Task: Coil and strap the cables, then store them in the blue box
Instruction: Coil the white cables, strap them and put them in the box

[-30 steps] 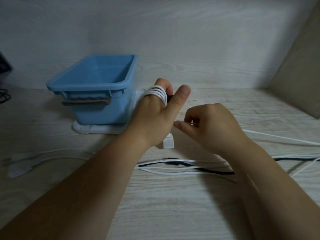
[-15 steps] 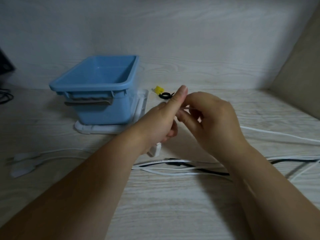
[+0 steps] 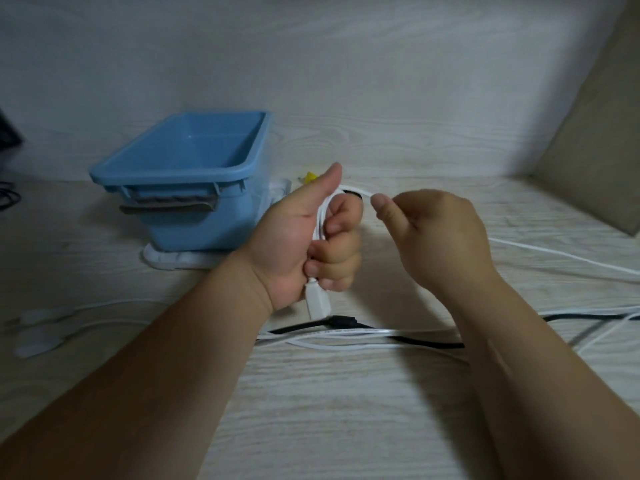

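head view: a second ago the left hand showed its back, with white turns wound round its raised fingers; now the left hand [image 3: 301, 237] has rolled palm toward the camera, fingers curled tight round the white cable [image 3: 356, 192], thumb straight up, and the usb plug [image 3: 317, 303] hangs just below the fist. the right hand [image 3: 440, 233], half a second ago pressed against the left thumb, has drawn off a little to the right and pinches the cable between thumb and forefinger, other fingers folded in, so a short strand arcs between the two hands. i judge this another turn in the making: coiling underway, no strap on yet, nothing in the blue box [image 3: 173, 174], which stands open just behind and left of the left hand. the cable's free length seems to trail off right across the table [image 3: 346, 427]. bare tabletop lies toward the camera, but a black cable [image 3: 429, 344] and loose white cables [image 3: 346, 348] run under the forearms and could snag the tail. a beige panel [image 3: 595, 150] closes the right side; the box rim is near the left knuckles, so loops look safer swung rightward
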